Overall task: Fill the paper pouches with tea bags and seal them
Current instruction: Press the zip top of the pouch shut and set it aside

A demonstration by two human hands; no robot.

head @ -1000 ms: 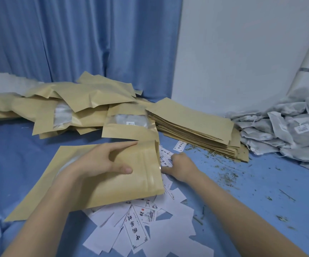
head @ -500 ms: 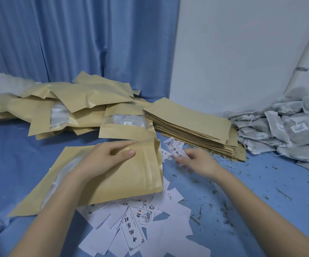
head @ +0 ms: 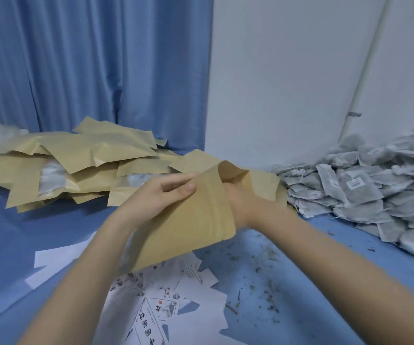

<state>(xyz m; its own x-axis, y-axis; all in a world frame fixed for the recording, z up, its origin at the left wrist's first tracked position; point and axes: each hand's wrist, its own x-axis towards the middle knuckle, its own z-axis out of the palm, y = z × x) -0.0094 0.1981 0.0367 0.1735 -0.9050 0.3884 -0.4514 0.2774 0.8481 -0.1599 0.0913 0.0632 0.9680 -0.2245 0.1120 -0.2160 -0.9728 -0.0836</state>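
Note:
I hold a brown paper pouch (head: 188, 227) lifted off the blue cloth, its mouth open toward the right. My left hand (head: 158, 195) pinches the near lip of the mouth between thumb and fingers. The fingers of my right hand (head: 240, 202) reach into the open mouth and are hidden by the paper, so whatever they hold cannot be seen. A heap of grey tea bags (head: 365, 192) lies at the right against the wall.
Filled pouches (head: 76, 165) are heaped at the back left before a blue curtain. A flat stack of empty pouches (head: 265, 183) lies behind my hands. Printed white cards (head: 156, 312) are scattered in front of me. Loose tea crumbs (head: 263, 265) dot the blue cloth.
The pouch has risen off the cloth and its mouth has opened. My right hand, which picked a printed card from the pile, has moved into the pouch mouth.

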